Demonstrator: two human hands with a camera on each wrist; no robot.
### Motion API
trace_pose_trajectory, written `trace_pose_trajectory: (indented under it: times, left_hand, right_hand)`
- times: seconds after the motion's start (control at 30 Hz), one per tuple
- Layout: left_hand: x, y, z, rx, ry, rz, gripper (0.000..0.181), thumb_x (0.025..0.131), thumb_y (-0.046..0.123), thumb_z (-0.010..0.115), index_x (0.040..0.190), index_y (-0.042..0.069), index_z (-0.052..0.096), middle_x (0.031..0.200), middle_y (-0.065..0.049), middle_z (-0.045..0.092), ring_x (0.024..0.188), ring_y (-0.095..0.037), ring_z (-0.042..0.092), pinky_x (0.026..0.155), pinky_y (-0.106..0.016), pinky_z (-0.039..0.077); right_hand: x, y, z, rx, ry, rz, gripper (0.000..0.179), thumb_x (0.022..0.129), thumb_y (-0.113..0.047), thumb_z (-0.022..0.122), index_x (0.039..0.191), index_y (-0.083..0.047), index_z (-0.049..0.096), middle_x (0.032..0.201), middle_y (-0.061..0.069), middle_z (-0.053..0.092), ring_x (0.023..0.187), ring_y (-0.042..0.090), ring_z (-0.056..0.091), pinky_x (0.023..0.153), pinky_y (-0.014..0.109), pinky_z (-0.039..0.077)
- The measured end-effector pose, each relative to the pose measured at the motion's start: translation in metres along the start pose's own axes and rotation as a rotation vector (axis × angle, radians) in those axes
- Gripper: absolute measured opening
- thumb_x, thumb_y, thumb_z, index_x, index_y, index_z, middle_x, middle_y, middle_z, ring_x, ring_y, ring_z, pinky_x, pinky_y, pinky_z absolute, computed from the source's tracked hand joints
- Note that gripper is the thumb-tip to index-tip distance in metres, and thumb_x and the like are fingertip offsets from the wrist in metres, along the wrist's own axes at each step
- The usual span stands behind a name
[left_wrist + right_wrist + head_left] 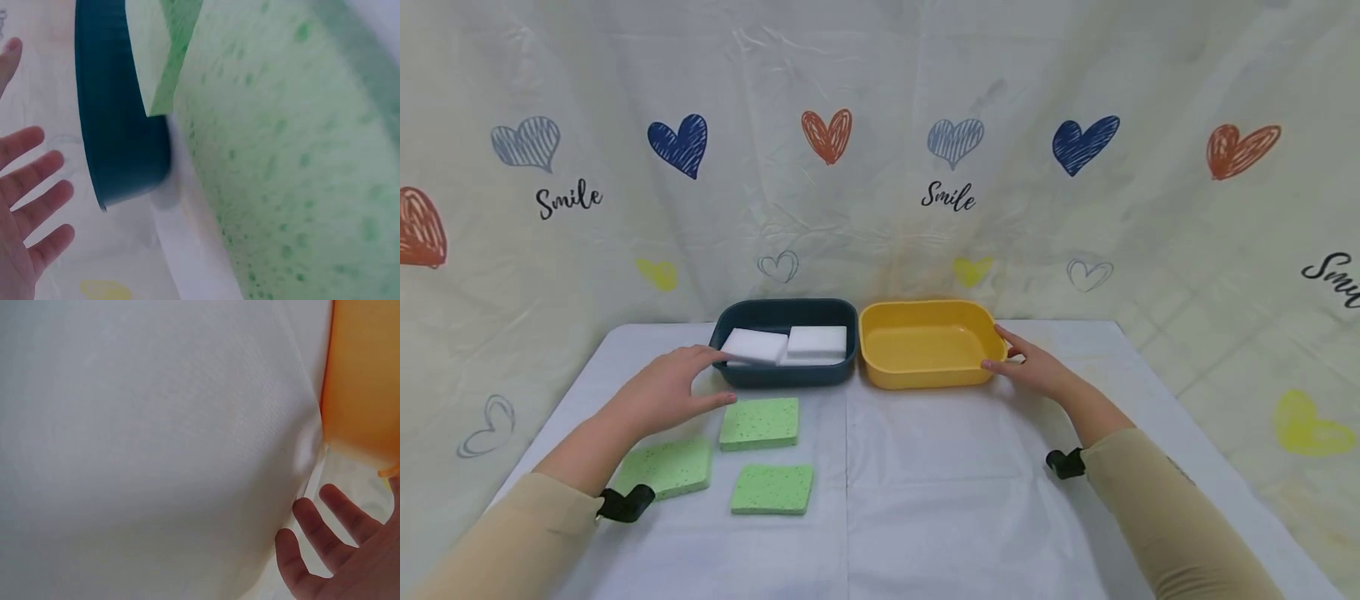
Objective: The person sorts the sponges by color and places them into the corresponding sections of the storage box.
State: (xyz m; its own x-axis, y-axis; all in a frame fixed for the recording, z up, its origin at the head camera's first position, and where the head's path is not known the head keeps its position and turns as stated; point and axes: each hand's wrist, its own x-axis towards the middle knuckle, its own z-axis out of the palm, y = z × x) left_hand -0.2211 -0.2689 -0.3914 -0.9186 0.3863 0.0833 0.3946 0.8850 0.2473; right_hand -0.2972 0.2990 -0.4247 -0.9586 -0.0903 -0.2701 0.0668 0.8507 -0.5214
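Spread fingers of my left hand [664, 388] hover at the left end of a dark teal bin [793, 377]; head-view overlap hides whether they touch it. White sponges [817, 342] lie inside the bin. Below my left thumb is a green sponge [760, 423], with another green sponge [772, 489] nearer and a third green sponge [670, 468] partly behind the forearm. My right hand [1033, 367] touches the right end of an empty yellow bin [928, 379], thumb at its front and a finger at its rim. The other right fingers [325, 536] extend loosely, apart from it.
The two bins stand side by side at the back of a white-covered table [940, 483]. Behind them hangs a pale curtain [880, 225] printed with hearts and words. Black wrist straps [627, 503] show at both sleeves.
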Motion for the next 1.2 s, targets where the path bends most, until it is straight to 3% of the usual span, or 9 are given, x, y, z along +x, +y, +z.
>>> trace_pose_trajectory:
  times: [0.2,0.43,0.63,1.2]
  left_hand:
    - [-0.018,0.015,0.001,0.012,-0.085,0.055,0.071,0.085,0.063,0.068,0.136,0.014,0.061,0.135,-0.011,0.059,0.126,-0.038,0.053,0.101,-0.057,0.042]
    - [-0.017,0.022,0.006,0.056,-0.174,0.078,0.067,0.08,0.048,0.08,0.137,0.018,0.061,0.135,-0.009,0.06,0.122,-0.038,0.055,0.097,-0.058,0.045]
    - [-0.015,0.019,0.017,0.086,-0.234,0.08,0.069,0.078,0.048,0.081,0.138,0.021,0.061,0.135,-0.009,0.06,0.123,-0.039,0.055,0.095,-0.061,0.045]
    - [-0.01,0.013,0.021,0.083,-0.279,0.089,0.069,0.078,0.043,0.083,0.14,0.025,0.06,0.136,-0.012,0.059,0.123,-0.041,0.054,0.097,-0.061,0.043]
  right_hand:
    - [-0.002,-0.003,-0.002,0.007,-0.007,0.015,0.105,0.082,-0.075,0.06,0.161,-0.032,0.007,0.138,0.025,0.042,0.114,0.042,0.046,0.1,0.062,0.042]
    - [-0.002,-0.003,-0.003,0.011,-0.011,0.014,0.106,0.081,-0.076,0.06,0.161,-0.03,0.006,0.138,0.025,0.041,0.115,0.042,0.046,0.101,0.062,0.041]
    - [0.001,0.002,-0.001,0.021,-0.016,0.016,0.107,0.08,-0.077,0.06,0.161,-0.032,0.006,0.139,0.025,0.041,0.116,0.041,0.045,0.101,0.062,0.04]
    - [0.001,0.002,0.001,0.029,-0.012,0.021,0.107,0.08,-0.075,0.062,0.161,-0.032,0.007,0.137,0.024,0.043,0.114,0.04,0.046,0.1,0.061,0.042]
